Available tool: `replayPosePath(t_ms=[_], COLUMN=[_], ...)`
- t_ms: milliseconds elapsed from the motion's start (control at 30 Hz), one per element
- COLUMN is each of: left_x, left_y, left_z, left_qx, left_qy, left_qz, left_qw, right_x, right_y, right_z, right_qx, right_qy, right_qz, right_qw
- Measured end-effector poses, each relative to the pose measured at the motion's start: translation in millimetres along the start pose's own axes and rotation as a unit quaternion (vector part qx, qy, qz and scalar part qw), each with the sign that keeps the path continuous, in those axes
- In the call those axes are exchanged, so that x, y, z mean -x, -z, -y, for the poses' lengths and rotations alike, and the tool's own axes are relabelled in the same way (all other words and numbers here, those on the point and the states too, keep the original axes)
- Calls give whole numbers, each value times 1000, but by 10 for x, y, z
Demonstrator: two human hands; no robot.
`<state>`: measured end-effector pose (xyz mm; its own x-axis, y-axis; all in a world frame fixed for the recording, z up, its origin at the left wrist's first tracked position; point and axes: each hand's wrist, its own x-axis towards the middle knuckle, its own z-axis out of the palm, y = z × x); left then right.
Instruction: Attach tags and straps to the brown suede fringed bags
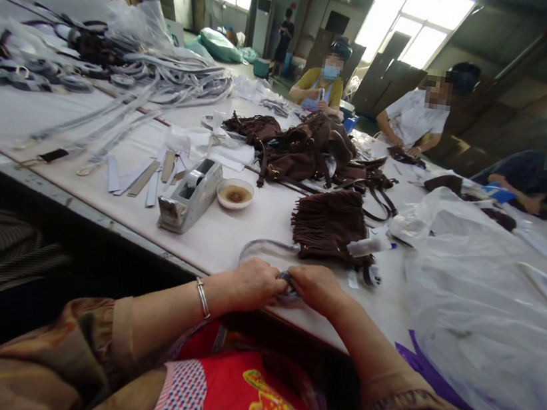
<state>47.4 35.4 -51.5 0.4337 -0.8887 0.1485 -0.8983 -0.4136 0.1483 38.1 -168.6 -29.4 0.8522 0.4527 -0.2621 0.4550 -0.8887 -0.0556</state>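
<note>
At the table's near edge, my left hand [259,285] and my right hand [316,287] meet, the fingers of both closed on a plastic-wrapped strap [288,281]. A loop of this strap curves up behind my hands onto the tabletop. Just beyond lies a dark brown fringed bag [329,222], with a small white roll [367,246] resting on its right side. A grey tape dispenser [190,195] stands to the left, beside a white bowl [235,194] with brownish contents. My fingers hide part of the strap.
Brown fringed bags [311,146] are heaped mid-table. Wrapped straps [179,78] pile up at the far left, and flat strips [143,178] lie by the dispenser. Clear plastic sheeting [481,313] covers the right side. Several people sit or stand around the far side of the table [97,202].
</note>
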Motion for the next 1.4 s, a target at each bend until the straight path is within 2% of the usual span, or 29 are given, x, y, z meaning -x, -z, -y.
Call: replayPosePath(t_ms=[67, 167, 233, 267, 333, 433, 500, 600, 733, 833, 1000, 1100, 1200, 1267, 1300, 1333, 1400], left_x=[-21, -117, -163, -166, -128, -27, 3, -45, -128, -77, 39, -7, -87, -110, -110, -104, -88], left_y=[-57, -241, -313, -313, -248, -99, -67, -167, -315, -267, -44, 18, -20, -89, -128, -165, -216], left_z=[6, -162, -296, -336, -334, -177, -82, -100, -300, -334, -129, -24, 3, -16, -30, -45, -71], left_qx=[-10, -13, -10, -5, 11, 19, 11, 10, 15, 8, 1, 7, -2, -5, -3, 3, 22], left_qy=[5, 57, 91, 98, 82, 43, 42, 63, 104, 106, 52, 26, 15, 21, 28, 37, 55], left_qz=[-15, -48, -59, -57, -41, -13, -10, -35, -62, -53, -41, -15, 4, -11, -25, -38, -53], left_qw=[1000, 997, 994, 994, 996, 999, 999, 997, 993, 993, 998, 1000, 1000, 1000, 999, 999, 997], right_x=[-4, -10, -10, -9, -4, 3, 5, 6, -2, -7, 36, 55, 32, 48, 91, 169, 447], right_y=[-17, -53, -55, -47, -19, 14, 11, -26, -73, -66, 10, 16, -35, -50, -34, 4, 147], right_z=[-7, 41, 87, 104, 113, 71, 32, 3, 21, 38, 47, 37, 3, -4, 8, 32, 107], right_qx=[-15, -51, -48, -37, -13, 6, 0, -43, -74, -57, -37, -34, -45, -71, -99, -139, -235], right_qy=[-23, -155, -209, -209, -161, -51, -15, -70, -182, -173, -122, -108, -109, -114, -111, -103, -70], right_qz=[-25, -35, -12, -4, 2, 0, -11, -41, -18, -8, -9, -15, -18, -57, -102, -160, -283], right_qw=[999, 986, 977, 977, 987, 999, 1000, 996, 980, 983, 992, 993, 993, 989, 984, 972, 927])
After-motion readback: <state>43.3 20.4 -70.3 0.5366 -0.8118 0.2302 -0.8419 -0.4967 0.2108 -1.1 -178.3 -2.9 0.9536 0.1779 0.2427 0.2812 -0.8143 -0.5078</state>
